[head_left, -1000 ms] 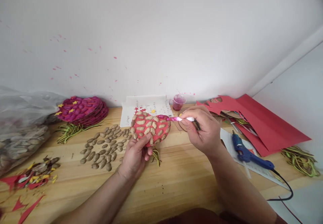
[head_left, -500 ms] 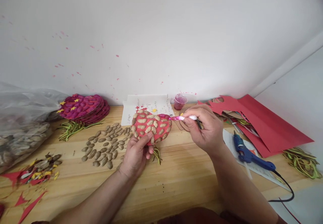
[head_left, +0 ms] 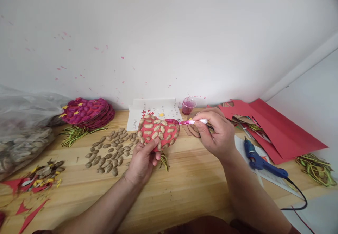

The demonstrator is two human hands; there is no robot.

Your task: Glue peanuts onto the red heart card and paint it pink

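My left hand [head_left: 142, 158] is closed on a red heart-shaped cutout [head_left: 155, 133] with peanuts in their shells stuck over its face, thumb in front and fingers behind. Magenta paint covers the peanuts along its upper right edge. Green and dark strands [head_left: 164, 162] hang below it. My right hand [head_left: 215, 132] pinches a white-handled paintbrush [head_left: 194, 121], its front part smeared magenta. The brush tip is at the cutout's upper right edge; I cannot tell whether it touches. Behind stands a clear plastic cup [head_left: 188, 106] with magenta paint.
Loose peanuts [head_left: 113, 151] lie left of my left hand. Farther left are a stack of painted pieces [head_left: 88, 112], a plastic bag of peanuts [head_left: 23, 142] and scraps [head_left: 43, 177]. Rightward lie a blue glue gun [head_left: 261, 163] with its cord, red sheets [head_left: 287, 132] and green strands [head_left: 315, 170].
My right hand and the paintbrush have shifted slightly right, bringing the tip from over the upper right peanuts to the cutout's edge. My left hand and the cutout have stayed put.
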